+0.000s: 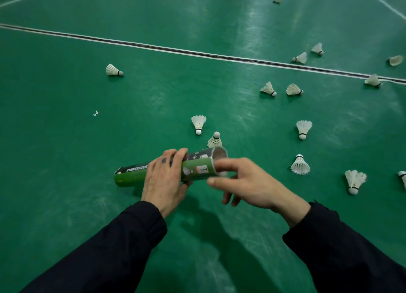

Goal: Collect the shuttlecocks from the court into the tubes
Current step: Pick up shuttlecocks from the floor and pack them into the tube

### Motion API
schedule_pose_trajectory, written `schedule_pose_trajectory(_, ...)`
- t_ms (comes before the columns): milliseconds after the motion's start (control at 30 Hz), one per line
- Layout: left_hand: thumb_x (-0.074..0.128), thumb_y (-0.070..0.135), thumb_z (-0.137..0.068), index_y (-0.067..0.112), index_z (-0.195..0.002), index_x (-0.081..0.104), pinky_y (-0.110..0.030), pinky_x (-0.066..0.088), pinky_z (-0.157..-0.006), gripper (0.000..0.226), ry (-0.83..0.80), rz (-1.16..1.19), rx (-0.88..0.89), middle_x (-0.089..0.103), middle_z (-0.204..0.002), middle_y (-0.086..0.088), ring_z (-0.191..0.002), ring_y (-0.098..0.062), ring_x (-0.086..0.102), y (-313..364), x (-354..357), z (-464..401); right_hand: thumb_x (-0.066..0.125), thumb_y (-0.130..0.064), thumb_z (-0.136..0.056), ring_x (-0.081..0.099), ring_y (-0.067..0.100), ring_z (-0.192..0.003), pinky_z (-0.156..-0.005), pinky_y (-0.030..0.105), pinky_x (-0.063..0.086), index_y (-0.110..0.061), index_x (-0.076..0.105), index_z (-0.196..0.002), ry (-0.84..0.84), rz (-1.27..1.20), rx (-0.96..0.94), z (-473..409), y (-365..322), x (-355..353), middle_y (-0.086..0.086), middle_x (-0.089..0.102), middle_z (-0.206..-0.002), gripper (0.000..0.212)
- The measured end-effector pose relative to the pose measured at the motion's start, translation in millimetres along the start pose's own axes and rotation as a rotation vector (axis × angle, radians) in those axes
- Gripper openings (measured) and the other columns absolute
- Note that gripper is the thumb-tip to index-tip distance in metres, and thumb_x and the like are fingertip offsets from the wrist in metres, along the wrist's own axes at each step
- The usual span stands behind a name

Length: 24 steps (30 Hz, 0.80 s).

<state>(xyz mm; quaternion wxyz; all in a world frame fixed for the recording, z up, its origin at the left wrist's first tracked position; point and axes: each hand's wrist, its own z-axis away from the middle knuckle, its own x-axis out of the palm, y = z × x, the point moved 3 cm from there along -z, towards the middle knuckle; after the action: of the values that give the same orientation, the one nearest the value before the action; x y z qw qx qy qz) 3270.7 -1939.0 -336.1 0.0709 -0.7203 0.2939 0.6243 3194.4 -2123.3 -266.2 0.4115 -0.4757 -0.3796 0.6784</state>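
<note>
Head view, looking down on a green court floor (66, 138). The left hand (163, 178) holds a green tube (197, 167) across its middle, the grip closed round it with fingers over the top and the thumb beneath. The tube lies nearly level above the floor, its capped end to the left and its open mouth to the right, tilted slightly upward. The right hand (248, 182) sits at that open mouth with fingers loosely spread; the forefinger touches the rim, and whether this grip holds anything cannot be told, as the fingertips are blurred. Both forearms wear dark sleeves (114, 248).

White shuttlecocks lie scattered on the floor, mostly to the right of the hands. One shuttlecock (214, 139) stands on its feathers, cork up, just beyond the tube's mouth; a second (198, 123) lies beside it with its cork toward the viewer. Further right are a third (303, 128), a fourth standing cork up (300, 165) and a fifth near the right edge (354, 181). A pair (268, 89) (294, 89) lies farther off, and a lone shuttlecock (113, 70) lies well apart on the left. Several more rest near a white boundary line (153, 46) that crosses the floor diagonally. A small white scrap (95, 113) lies on the left.
</note>
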Motion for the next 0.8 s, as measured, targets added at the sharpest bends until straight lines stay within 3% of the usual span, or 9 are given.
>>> schedule_pose_trajectory(100,0.085,0.036,-0.076,0.021,-0.142,0.035,-0.050,0.041,-0.106,0.084,-0.039,-0.024,-0.138,0.053,-0.133,-0.009,-0.117,-0.030,0.057,-23,2,-1,0.062,-0.020,-0.100,0.063,0.020,-0.054,-0.051,0.030,0.051,-0.011,0.073,-0.102,0.332,-0.219,0.003,-16,13,-21,0.005,0.078,-0.096,0.014)
schedule_pose_trajectory(200,0.086,0.036,-0.076,0.019,-0.141,0.039,-0.050,0.040,-0.106,0.082,-0.067,-0.067,-0.211,0.054,-0.131,-0.010,-0.114,-0.030,0.059,-42,5,4,0.063,-0.026,-0.096,0.068,0.017,-0.060,-0.060,0.037,0.059,-0.024,0.071,-0.101,0.440,-0.030,0.110,-58,54,-25,-0.002,0.076,-0.101,0.010)
schedule_pose_trajectory(267,0.086,0.036,-0.076,0.020,-0.141,0.039,-0.049,0.041,-0.105,0.082,-0.083,-0.082,-0.230,0.055,-0.130,-0.009,-0.113,-0.029,0.059,-49,8,6,0.060,-0.038,-0.090,0.074,0.020,-0.084,-0.081,0.046,0.061,-0.033,0.068,-0.113,0.395,0.202,0.151,-89,80,-19,-0.014,0.072,-0.112,0.025)
schedule_pose_trajectory(367,0.084,0.038,-0.078,0.023,-0.143,0.037,-0.046,0.039,-0.108,0.082,-0.108,-0.078,-0.242,0.053,-0.133,-0.006,-0.115,-0.026,0.058,-57,12,9,0.057,-0.036,-0.092,0.061,0.026,-0.126,-0.103,0.044,0.050,-0.030,0.055,-0.140,0.292,0.486,0.173,-131,104,-2,-0.004,0.060,-0.144,0.048)
schedule_pose_trajectory(467,0.083,0.039,-0.078,0.025,-0.145,0.034,-0.045,0.035,-0.112,0.083,-0.123,-0.075,-0.251,0.052,-0.136,-0.004,-0.120,-0.024,0.055,-63,15,12,0.053,-0.023,-0.096,0.052,0.030,-0.137,-0.106,0.048,0.048,-0.028,0.033,-0.156,0.174,0.662,0.161,-164,122,11,-0.005,0.027,-0.168,0.064)
schedule_pose_trajectory(567,0.082,0.039,-0.079,0.026,-0.146,0.031,-0.045,0.034,-0.114,0.085,-0.141,-0.085,-0.245,0.051,-0.139,-0.004,-0.125,-0.024,0.053,-69,16,17,0.047,-0.004,-0.089,0.060,0.034,-0.126,-0.092,0.048,0.056,-0.037,0.016,-0.160,0.075,0.757,0.170,-185,145,16,-0.011,0.007,-0.172,0.084)
schedule_pose_trajectory(633,0.081,0.040,-0.080,0.028,-0.145,0.029,-0.044,0.034,-0.113,0.085,-0.141,-0.094,-0.241,0.050,-0.139,-0.004,-0.125,-0.025,0.052,-74,16,19,0.047,-0.004,-0.088,0.063,0.032,-0.115,-0.084,0.044,0.056,-0.034,0.015,-0.161,0.058,0.806,0.179,-189,159,17,-0.005,0.021,-0.168,0.084)
schedule_pose_trajectory(700,0.079,0.041,-0.081,0.028,-0.146,0.027,-0.044,0.034,-0.114,0.084,-0.145,-0.105,-0.243,0.049,-0.141,-0.003,-0.126,-0.024,0.052,-75,18,19,0.050,-0.008,-0.092,0.060,0.032,-0.100,-0.079,0.041,0.052,-0.024,0.020,-0.160,0.094,0.822,0.203,-183,170,17,0.009,0.045,-0.147,0.076)
schedule_pose_trajectory(800,0.078,0.043,-0.083,0.028,-0.146,0.027,-0.044,0.033,-0.113,0.082,-0.153,-0.118,-0.254,0.049,-0.142,-0.003,-0.127,-0.024,0.051,-75,20,16,0.054,-0.014,-0.095,0.063,0.030,-0.102,-0.084,0.039,0.052,-0.017,0.049,-0.142,0.150,0.694,0.282,-159,178,11,0.011,0.064,-0.124,0.048)
